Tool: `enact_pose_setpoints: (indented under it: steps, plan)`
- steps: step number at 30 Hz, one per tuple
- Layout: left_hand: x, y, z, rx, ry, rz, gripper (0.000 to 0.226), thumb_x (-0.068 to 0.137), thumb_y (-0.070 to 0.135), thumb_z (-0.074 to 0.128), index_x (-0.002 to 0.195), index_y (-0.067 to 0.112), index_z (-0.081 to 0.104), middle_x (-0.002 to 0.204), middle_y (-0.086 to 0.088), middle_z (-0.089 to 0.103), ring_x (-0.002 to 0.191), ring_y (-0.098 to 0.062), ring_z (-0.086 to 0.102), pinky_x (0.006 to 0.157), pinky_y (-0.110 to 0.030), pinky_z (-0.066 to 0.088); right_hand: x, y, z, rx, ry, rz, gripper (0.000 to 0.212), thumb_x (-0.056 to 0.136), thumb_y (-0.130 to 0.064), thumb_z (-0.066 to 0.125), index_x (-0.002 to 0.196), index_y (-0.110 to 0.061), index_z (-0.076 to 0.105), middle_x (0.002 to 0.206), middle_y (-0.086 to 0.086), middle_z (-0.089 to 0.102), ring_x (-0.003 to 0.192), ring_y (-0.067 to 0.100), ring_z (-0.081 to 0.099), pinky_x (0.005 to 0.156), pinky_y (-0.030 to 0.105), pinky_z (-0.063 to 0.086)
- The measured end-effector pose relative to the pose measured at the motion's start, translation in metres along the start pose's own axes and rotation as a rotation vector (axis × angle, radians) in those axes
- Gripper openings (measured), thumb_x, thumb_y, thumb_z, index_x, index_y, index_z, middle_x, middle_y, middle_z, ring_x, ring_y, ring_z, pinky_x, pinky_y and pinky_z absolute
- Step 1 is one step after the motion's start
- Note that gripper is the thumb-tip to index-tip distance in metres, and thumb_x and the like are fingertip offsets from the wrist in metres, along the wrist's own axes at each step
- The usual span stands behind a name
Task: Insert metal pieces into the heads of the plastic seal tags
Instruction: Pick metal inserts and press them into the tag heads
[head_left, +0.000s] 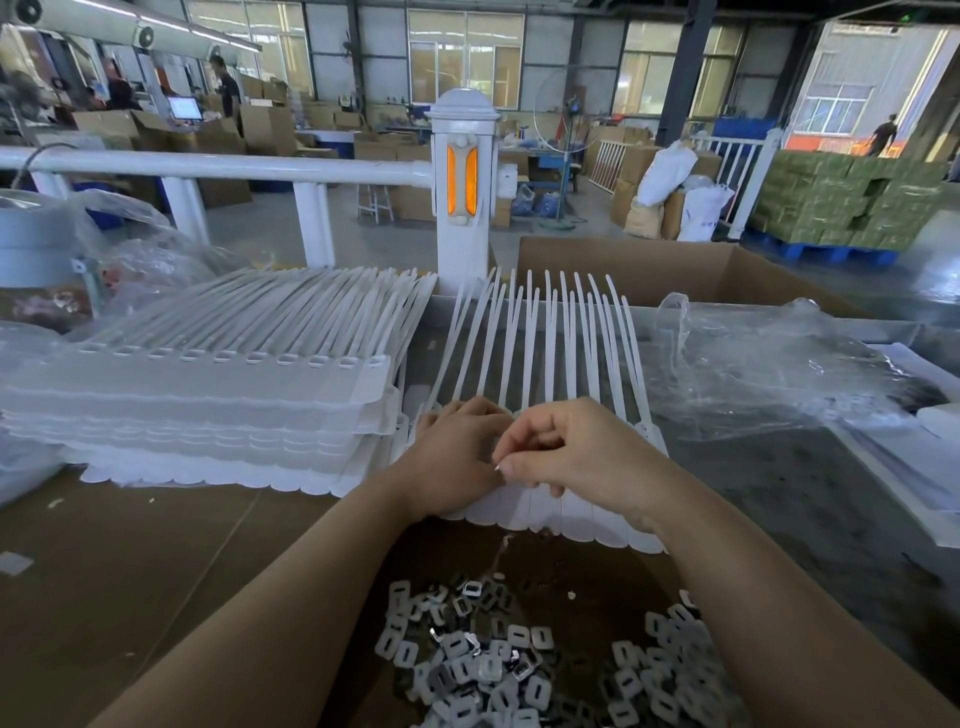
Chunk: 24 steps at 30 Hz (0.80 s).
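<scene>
Right hand (576, 457) pinches something small, likely a metal piece, directly over the seal tag strip's (550, 512) heads; left hand (457, 457) presses the strip flat.

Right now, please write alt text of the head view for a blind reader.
Two bare hands, the left hand and the right hand, work on a row of joined white plastic seal tags. Small grey metal pieces lie heaped below; stacked white tag sheets sit left.

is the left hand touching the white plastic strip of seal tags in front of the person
Touching. The head view shows the left hand resting directly on the white plastic strip of seal tags, covering part of it.
</scene>
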<state>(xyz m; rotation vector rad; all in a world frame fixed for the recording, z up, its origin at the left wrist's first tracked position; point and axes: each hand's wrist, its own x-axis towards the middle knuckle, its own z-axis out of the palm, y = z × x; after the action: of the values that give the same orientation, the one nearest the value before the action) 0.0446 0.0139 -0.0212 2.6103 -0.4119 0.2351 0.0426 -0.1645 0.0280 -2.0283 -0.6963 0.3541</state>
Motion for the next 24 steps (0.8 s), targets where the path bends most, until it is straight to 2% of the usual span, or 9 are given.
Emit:
enact_pose_setpoints:
  steps: [3,5,9,11,14,15,20,22,24]
  plan:
    - [0.000,0.002,-0.002,-0.135,0.045,-0.008,0.017,0.088,0.036,0.067,0.104,0.028,0.069,0.106,0.015,0.058,0.108,-0.010,0.051,0.099,-0.038,0.037,0.002,0.005,-0.002,0.044,0.119,0.011,0.009,0.087,-0.016,0.074,0.084,-0.025,0.074,0.077,-0.010,0.073,0.065,-0.002,0.063,0.057,0.013,0.047]
    - [-0.001,0.004,-0.006,-0.374,0.069,-0.009,0.006,0.091,0.022,0.068,0.095,0.021,0.070,0.094,0.010,0.066,0.093,-0.008,0.060,0.088,-0.032,0.048,0.004,0.009,-0.004,0.064,0.221,0.029,0.008,0.085,-0.017,0.076,0.085,-0.024,0.073,0.077,-0.012,0.073,0.060,-0.005,0.061,0.056,0.012,0.047]
    - [0.000,0.010,-0.011,-0.647,0.090,-0.057,0.010,0.091,0.009,0.066,0.089,0.018,0.071,0.083,0.010,0.069,0.076,0.000,0.060,0.072,-0.015,0.046,0.005,0.016,-0.006,0.125,0.354,0.057,0.012,0.084,-0.018,0.079,0.089,-0.022,0.069,0.081,-0.013,0.075,0.055,-0.003,0.060,0.052,0.011,0.047]
    - [0.001,0.012,-0.012,-0.709,0.079,-0.077,0.011,0.091,0.008,0.066,0.089,0.018,0.071,0.081,0.011,0.069,0.075,-0.001,0.061,0.070,-0.014,0.046,0.005,0.017,-0.006,0.131,0.388,0.058,0.012,0.083,-0.016,0.079,0.089,-0.021,0.070,0.080,-0.014,0.075,0.055,-0.002,0.061,0.051,0.010,0.046]
    - [0.002,0.013,-0.012,-0.754,0.080,-0.111,0.009,0.092,0.011,0.066,0.091,0.017,0.072,0.090,-0.004,0.072,0.089,-0.023,0.066,0.083,-0.031,0.051,0.005,0.018,-0.005,0.144,0.413,0.053,0.013,0.082,-0.014,0.080,0.087,-0.019,0.069,0.078,-0.013,0.075,0.058,0.001,0.064,0.051,0.010,0.046]
    - [0.002,0.014,-0.013,-0.764,0.083,-0.121,0.008,0.092,0.012,0.066,0.091,0.017,0.072,0.091,-0.007,0.072,0.090,-0.025,0.066,0.084,-0.033,0.050,0.006,0.018,-0.005,0.144,0.417,0.052,0.013,0.082,-0.014,0.081,0.087,-0.018,0.069,0.078,-0.012,0.075,0.059,0.002,0.065,0.051,0.010,0.047]
    - [0.001,0.014,-0.011,-0.718,0.085,-0.159,0.008,0.093,0.018,0.065,0.088,0.018,0.072,0.084,-0.001,0.072,0.076,-0.007,0.063,0.066,-0.013,0.047,0.006,0.018,-0.004,0.120,0.407,0.059,0.013,0.081,-0.014,0.081,0.085,-0.020,0.070,0.078,-0.011,0.075,0.063,0.003,0.067,0.055,0.014,0.051]
    - [0.002,0.014,-0.010,-0.673,0.100,-0.162,0.009,0.094,0.020,0.064,0.089,0.018,0.071,0.083,0.000,0.072,0.076,-0.009,0.064,0.068,-0.015,0.050,0.006,0.019,-0.004,0.094,0.390,0.073,0.011,0.083,-0.016,0.079,0.085,-0.022,0.071,0.077,-0.010,0.075,0.066,0.005,0.068,0.057,0.016,0.053]
    - [0.001,0.015,-0.010,-0.644,0.113,-0.153,0.010,0.094,0.021,0.063,0.088,0.018,0.071,0.084,-0.005,0.071,0.076,-0.018,0.063,0.071,-0.021,0.051,0.006,0.019,-0.005,0.104,0.397,0.077,0.008,0.088,-0.016,0.074,0.087,-0.024,0.071,0.077,-0.007,0.075,0.069,0.007,0.070,0.057,0.016,0.053]
